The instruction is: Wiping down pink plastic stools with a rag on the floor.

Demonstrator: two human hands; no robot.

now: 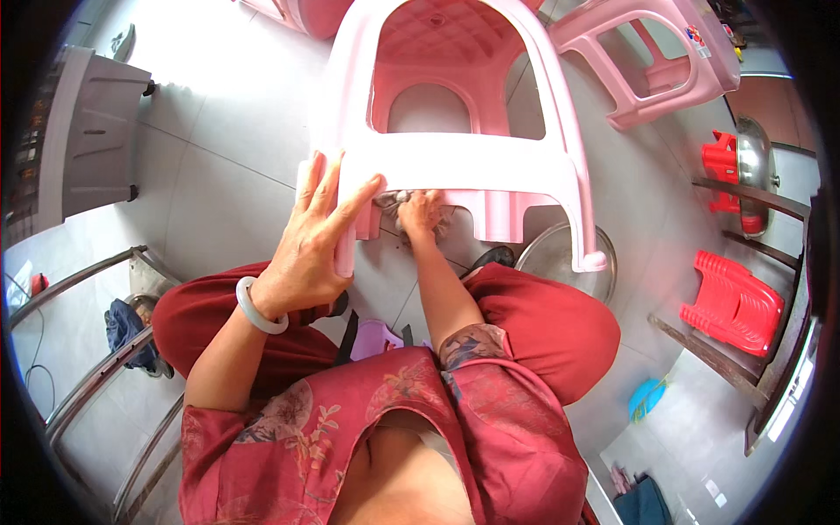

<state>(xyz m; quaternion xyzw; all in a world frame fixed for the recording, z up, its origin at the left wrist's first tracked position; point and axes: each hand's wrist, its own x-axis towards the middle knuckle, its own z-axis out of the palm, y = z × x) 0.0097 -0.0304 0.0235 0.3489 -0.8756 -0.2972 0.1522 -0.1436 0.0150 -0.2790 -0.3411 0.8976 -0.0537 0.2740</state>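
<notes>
A large pink plastic stool [459, 163] lies on its side in front of me, its hollow underside and legs facing my body. My left hand [308, 236] grips one of its legs at the left, fingers spread along the outer face. Lower and nearer the middle, my right hand [420, 213] holds a crumpled greyish rag [392, 201] under the stool's lower edge. Part of the rag is hidden by the hand and the pink plastic.
Another pink stool [646, 62] stands at upper right. A round metal lid [558, 256] lies by my right knee. Red plastic stools [735, 305] and a wooden frame [709, 357] are at right. Left are a grey plastic box [105, 131] and metal rails [79, 282].
</notes>
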